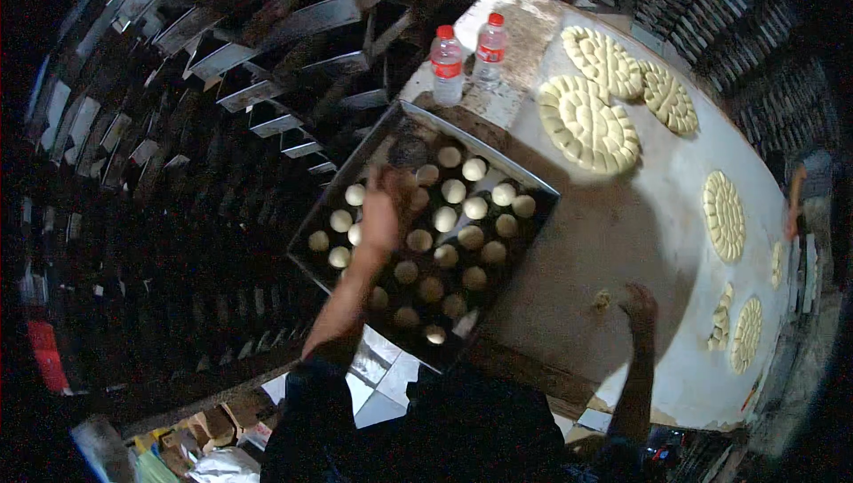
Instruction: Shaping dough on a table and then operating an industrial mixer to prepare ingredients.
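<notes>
A dark square baking tray (306, 234) with a raised metal rim stands at the left end of the table. Several pale round dough balls (445, 219) lie spaced out in it. My left hand (382, 207) reaches over the tray's left part, its fingers among the balls and too blurred to tell what they touch. Just beyond those fingers is a dark round thing (409, 151). On the right, in shadow, my right hand (639, 303) hovers at the tabletop, fingers apart and seemingly holding nothing. Beside its fingertips sits a small lump of dough (601, 300).
Two clear bottles with red caps, one (447, 67) nearer and one (490, 52) farther, stand behind the tray. Segmented dough rounds (588, 125) lie on the pale table (675, 216), farther back and right. Stacked trays (267, 47) fill the left. Another person's arm (793, 203) shows at the far right.
</notes>
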The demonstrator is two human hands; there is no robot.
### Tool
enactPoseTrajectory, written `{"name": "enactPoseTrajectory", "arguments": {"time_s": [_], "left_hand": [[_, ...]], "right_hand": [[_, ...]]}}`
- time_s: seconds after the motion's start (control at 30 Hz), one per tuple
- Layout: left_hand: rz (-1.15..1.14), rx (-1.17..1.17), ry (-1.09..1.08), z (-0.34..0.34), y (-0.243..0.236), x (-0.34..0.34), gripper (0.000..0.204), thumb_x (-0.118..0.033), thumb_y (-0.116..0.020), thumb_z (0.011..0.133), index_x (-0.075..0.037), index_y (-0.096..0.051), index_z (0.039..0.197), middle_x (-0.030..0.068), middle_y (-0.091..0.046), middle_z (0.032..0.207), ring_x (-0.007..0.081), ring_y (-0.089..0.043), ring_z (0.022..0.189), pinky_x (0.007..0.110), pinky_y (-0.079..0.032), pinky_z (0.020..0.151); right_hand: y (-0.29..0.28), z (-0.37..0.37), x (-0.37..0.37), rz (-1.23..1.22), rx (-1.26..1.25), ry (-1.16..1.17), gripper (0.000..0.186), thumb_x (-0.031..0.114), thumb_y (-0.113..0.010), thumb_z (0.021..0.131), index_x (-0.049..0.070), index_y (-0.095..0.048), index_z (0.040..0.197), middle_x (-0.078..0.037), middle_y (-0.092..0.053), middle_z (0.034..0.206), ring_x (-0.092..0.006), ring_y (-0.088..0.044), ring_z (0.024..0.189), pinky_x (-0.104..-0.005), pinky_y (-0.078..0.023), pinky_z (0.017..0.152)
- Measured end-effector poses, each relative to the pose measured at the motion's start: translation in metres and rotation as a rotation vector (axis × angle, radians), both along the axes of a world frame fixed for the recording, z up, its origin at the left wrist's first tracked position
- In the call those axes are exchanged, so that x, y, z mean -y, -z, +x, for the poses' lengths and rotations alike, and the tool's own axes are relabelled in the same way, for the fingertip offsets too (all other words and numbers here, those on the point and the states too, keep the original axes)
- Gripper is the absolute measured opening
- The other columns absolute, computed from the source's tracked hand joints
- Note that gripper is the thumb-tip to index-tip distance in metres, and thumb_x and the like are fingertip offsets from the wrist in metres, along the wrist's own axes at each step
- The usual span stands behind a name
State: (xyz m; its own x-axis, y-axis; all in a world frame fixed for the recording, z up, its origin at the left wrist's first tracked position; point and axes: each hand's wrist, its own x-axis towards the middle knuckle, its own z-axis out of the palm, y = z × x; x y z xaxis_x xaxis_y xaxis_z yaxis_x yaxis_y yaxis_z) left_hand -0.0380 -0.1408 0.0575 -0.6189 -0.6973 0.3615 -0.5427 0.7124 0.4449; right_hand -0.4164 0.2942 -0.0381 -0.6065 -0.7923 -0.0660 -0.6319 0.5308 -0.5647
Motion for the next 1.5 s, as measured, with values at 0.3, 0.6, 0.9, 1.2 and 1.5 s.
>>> {"name": "enactPoseTrajectory", "arguments": {"time_s": [0.3,0.6,0.9,1.2,1.5], "left_hand": [[-0.022,-0.161,-0.151,0.032,0.011,0.051,0.05,-0.005,-0.06,0.071,0.0,-0.049,0.119,0.0252,-0.049,0.112,0.045,-0.047,0.102,0.047,-0.042,0.087],[-0.13,-0.208,0.025,-0.095,-0.042,-0.06,0.038,-0.011,-0.069,0.074,-0.002,-0.056,0.109,0.0161,-0.058,0.096,0.0314,-0.057,0.092,0.043,-0.046,0.079],[0.314,0.255,1.438,-0.488,0.155,-0.482,0.043,-0.033,-0.06,0.088,-0.003,-0.055,0.118,0.0184,-0.054,0.12,0.0318,-0.052,0.106,0.044,-0.043,0.092],[0.263,0.393,0.919,-0.642,0.181,-0.695,0.041,-0.031,-0.05,0.092,-0.002,-0.049,0.12,0.0174,-0.054,0.113,0.0326,-0.054,0.101,0.042,-0.045,0.087],[1.225,0.186,0.878,-0.641,0.23,-0.629,0.051,-0.037,-0.054,0.09,-0.009,-0.044,0.132,0.0127,-0.055,0.116,0.0273,-0.052,0.103,0.038,-0.046,0.087]], "right_hand": [[-0.073,0.249,0.424,-0.631,0.074,-0.635,0.028,0.014,-0.065,0.079,0.002,-0.057,0.104,-0.016,-0.058,0.11,-0.0343,-0.058,0.096,-0.0427,-0.049,0.08],[-0.03,0.117,0.182,-0.79,-0.418,-0.191,0.015,0.012,-0.063,0.073,0.003,-0.061,0.084,-0.014,-0.058,0.076,-0.032,-0.055,0.075,-0.0442,-0.044,0.072],[0.038,-0.05,-0.299,-0.302,-0.572,0.77,0.016,0.016,-0.061,0.08,0.0,-0.06,0.083,-0.018,-0.059,0.079,-0.035,-0.057,0.079,-0.0444,-0.046,0.07],[0.043,-0.062,-0.352,-0.497,-0.226,1.0,0.035,0.033,-0.058,0.088,-0.001,-0.059,0.096,-0.011,-0.059,0.078,-0.024,-0.061,0.066,-0.0329,-0.049,0.062],[0.015,-0.165,-0.325,-1.109,0.949,1.087,0.063,0.057,-0.042,0.092,-0.002,-0.059,0.101,-0.008,-0.059,0.076,-0.0125,-0.054,0.062,-0.0297,-0.048,0.058]]}}
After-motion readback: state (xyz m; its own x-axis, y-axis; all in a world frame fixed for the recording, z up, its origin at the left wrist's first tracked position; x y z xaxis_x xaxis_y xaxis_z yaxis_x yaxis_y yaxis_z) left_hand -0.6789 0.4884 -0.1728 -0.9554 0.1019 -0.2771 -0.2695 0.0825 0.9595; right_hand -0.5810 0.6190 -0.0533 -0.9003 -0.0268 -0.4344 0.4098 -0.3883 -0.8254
